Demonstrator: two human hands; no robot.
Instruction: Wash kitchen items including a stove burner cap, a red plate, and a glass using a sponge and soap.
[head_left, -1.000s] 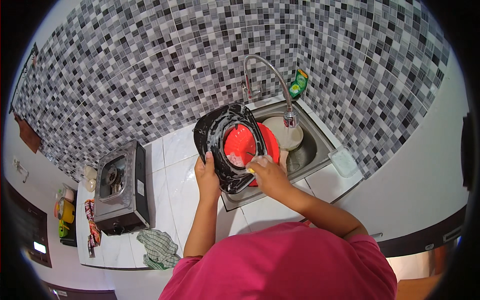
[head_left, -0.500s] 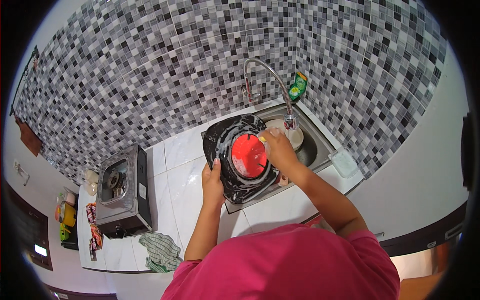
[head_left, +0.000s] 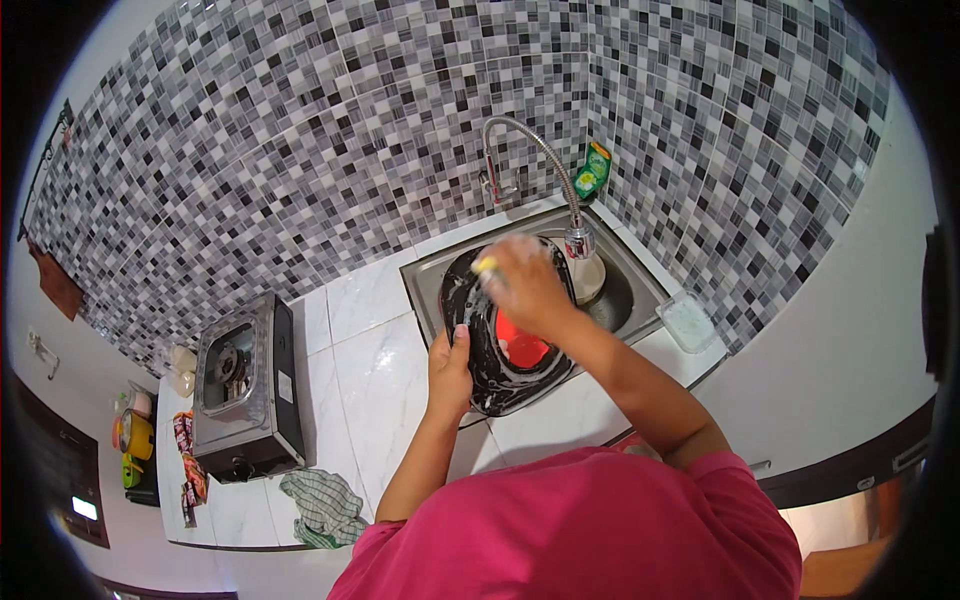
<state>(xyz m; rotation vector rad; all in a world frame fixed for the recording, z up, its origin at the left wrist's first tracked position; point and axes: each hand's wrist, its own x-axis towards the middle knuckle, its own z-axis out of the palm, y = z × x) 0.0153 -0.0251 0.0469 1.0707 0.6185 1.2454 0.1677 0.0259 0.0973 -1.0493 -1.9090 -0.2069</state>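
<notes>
Above the sink point(head_left: 425, 285) I hold up a broad black pan-like piece point(head_left: 488, 385) with a round red middle point(head_left: 522, 348), streaked with white suds. Its exact kind I cannot tell. My left hand point(head_left: 452, 375) grips its left edge, thumb on the soapy face. My right hand point(head_left: 535, 290) is closed around a sponge point(head_left: 486, 266), of which a yellow bit shows, and lies over the upper part of that face. It hides part of the red middle. Behind it, a pale round dish point(head_left: 590, 280) sits in the basin.
A flexible metal tap point(head_left: 580, 243) hangs over the basin. In the corner stands a green pouch point(head_left: 593, 170); a clear tub point(head_left: 687, 323) rests right of the sink. Leftward on the tiled counter are a gas stove point(head_left: 245, 400), a checked cloth point(head_left: 322, 507) and small packets point(head_left: 190, 455).
My right hand with the sponge has swept left and up across the black piece. My left hand has shifted right, and the piece has turned and moved right with it.
</notes>
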